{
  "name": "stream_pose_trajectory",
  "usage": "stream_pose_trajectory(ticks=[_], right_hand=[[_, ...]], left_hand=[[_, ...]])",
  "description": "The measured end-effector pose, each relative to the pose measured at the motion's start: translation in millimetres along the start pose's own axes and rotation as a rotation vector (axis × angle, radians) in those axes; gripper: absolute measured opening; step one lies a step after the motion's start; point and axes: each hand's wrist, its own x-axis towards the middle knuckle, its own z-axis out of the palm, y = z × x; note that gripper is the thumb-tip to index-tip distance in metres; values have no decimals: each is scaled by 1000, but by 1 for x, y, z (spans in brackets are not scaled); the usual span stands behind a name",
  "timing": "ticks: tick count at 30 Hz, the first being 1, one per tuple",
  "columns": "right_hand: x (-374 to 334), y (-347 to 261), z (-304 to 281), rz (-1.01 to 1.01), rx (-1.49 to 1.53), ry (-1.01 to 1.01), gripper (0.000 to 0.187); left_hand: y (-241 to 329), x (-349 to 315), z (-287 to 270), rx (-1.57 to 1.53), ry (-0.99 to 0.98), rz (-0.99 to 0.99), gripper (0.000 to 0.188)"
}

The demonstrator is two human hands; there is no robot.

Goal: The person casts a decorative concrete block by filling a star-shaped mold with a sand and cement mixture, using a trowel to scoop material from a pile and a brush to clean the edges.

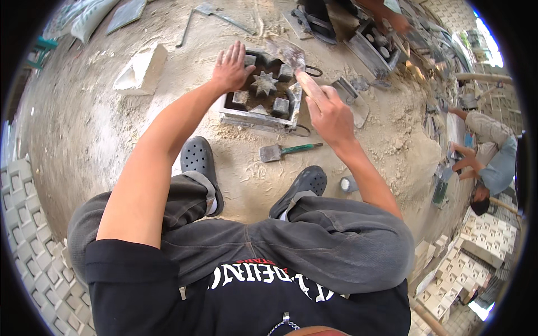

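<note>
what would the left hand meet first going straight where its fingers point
Likely the angled metal tool on the ground, though height is unclear and the left hand may pass above.

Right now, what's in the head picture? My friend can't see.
A squatting person's left hand rests at the far left corner of a square frame holding a star-shaped block, while the right hand grips a flat-bladed tool at the far right. A green-handled tool lies nearby.

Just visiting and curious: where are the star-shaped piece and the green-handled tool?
Star-shaped piece [264,84], head view: its top face.
Green-handled tool [291,149], head view: its green handle.
</note>
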Motion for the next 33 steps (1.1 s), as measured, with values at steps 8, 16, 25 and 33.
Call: stream_pose_trajectory(ticks=[8,16,25,33], right_hand=[[-44,54,-4,360,180,131,44],[-264,215,-21,1414,305,546,41],[-396,331,-74,1790,586,920,27],[-396,422,-86,1790,620,903,30]], left_hand=[[7,21,6,-33,-33,140,92],[24,24,4,11,28,227,90],[15,20,11,-3,58,339,80],[25,23,5,-59,64,432,78]])
